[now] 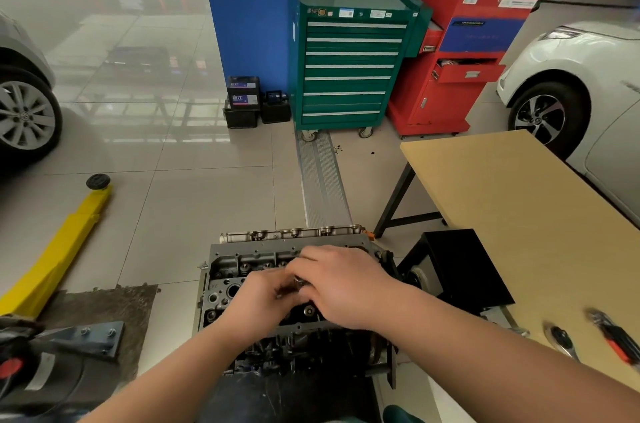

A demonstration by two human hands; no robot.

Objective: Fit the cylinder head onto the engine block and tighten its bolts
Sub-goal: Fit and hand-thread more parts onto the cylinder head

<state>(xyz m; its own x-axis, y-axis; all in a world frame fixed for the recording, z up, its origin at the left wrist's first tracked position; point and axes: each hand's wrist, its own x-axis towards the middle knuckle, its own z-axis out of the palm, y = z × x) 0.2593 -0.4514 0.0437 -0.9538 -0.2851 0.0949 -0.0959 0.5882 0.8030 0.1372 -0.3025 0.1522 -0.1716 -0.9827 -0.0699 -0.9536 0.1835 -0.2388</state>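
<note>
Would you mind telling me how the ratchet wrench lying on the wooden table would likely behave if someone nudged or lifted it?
The ratchet wrench looks like polished metal, so probably rigid and heavy for its size. It lies flat on the wooden table, so a nudge would likely slide it, not roll it. The shiny handle may be slippery.

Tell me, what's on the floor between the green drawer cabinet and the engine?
In the head view, a ribbed grey metal floor strip runs from the green wheeled drawer cabinet to the grey metal engine; nothing rests on it.

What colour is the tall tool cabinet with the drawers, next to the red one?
Green, with silver drawer handles; the tool cabinet shows in the head view.
</note>
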